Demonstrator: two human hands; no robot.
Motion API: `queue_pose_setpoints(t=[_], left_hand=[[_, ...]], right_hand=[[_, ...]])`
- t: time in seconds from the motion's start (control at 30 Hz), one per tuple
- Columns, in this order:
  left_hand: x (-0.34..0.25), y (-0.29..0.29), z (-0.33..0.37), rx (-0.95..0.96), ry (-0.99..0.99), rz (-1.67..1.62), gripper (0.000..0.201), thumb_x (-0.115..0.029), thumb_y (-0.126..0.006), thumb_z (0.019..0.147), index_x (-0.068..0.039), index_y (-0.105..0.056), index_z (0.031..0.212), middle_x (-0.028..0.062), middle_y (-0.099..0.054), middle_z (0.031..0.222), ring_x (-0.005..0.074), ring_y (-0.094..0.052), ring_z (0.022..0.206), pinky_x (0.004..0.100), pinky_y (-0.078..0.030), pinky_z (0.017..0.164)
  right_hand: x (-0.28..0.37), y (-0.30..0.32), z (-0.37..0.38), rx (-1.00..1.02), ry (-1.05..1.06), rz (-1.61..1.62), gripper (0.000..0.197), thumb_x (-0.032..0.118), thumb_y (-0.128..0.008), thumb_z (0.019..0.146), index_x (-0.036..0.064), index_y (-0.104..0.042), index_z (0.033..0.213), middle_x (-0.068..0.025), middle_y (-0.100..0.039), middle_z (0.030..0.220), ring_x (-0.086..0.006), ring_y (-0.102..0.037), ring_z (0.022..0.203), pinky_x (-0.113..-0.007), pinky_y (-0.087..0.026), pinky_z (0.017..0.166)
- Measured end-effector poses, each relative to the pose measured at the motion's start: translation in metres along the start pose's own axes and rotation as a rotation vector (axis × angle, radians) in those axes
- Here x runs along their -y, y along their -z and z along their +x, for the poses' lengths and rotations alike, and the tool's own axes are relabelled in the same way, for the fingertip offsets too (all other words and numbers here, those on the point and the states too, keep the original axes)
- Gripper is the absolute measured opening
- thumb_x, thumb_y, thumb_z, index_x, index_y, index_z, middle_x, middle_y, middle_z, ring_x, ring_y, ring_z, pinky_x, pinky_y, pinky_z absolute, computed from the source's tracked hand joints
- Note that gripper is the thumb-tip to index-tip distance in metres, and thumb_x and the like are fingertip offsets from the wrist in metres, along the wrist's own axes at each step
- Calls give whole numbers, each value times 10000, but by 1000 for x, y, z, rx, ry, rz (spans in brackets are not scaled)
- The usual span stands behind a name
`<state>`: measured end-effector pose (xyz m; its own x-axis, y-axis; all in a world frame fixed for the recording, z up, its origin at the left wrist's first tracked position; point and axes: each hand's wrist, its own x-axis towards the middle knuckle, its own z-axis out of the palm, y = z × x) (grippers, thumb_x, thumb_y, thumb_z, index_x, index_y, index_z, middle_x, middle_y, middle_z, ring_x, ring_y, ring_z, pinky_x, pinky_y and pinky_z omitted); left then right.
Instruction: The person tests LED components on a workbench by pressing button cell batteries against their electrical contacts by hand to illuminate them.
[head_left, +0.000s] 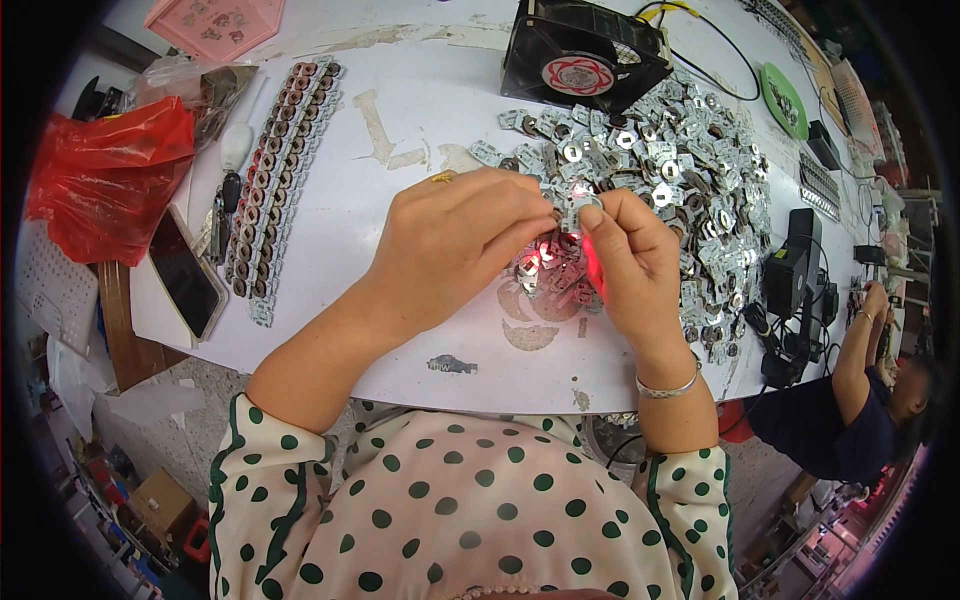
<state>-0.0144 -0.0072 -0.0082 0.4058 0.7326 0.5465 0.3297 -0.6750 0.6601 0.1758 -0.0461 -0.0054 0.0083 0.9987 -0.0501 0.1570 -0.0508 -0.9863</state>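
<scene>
Over the near side of a large heap of small silvery circuit boards with round parts (715, 215), my two hands meet. Between thumb and bent forefinger, my right hand (635, 265) pinches one small circuit board (578, 213). My left hand (460, 235) is closed at that board's left side, fingertips pressed together; whatever they grip is mostly hidden behind them. Red light glows on the boards beneath and on my right fingers. A band sits on my right wrist.
Rows of similar boards (283, 165) lie at left, beside keys, a phone (187, 272) and a red plastic bag (115, 175). A black fan (588, 60) stands behind the heap. Black power adapters (795, 275) and cables lie right, near another person (850, 400). A green dish (783, 100) is farther back.
</scene>
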Motion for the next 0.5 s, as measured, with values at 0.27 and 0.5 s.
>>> queue_pose_setpoints(t=[0.27, 0.5], left_hand=[[-3, -1, -1, -3, -32, -13, 195, 16, -766, 736, -23, -663, 896, 114, -696, 872, 197, -679, 762, 277, -542, 674], [-4, 2, 3, 92, 139, -54, 198, 21, -698, 791, 1, -659, 983, 115, -682, 928, 218, -669, 835, 280, -528, 725]], right_hand=[[5, 0, -4, 7, -93, 64, 200, 145, -584, 958, 43, -557, 789, 89, -440, 610, 0, -369, 570, -185, -306, 497], [-3, 12, 10, -148, 200, -302, 124, 108, -676, 896, -2, -634, 856, -12, -647, 704, -37, -547, 587, -207, -425, 513]])
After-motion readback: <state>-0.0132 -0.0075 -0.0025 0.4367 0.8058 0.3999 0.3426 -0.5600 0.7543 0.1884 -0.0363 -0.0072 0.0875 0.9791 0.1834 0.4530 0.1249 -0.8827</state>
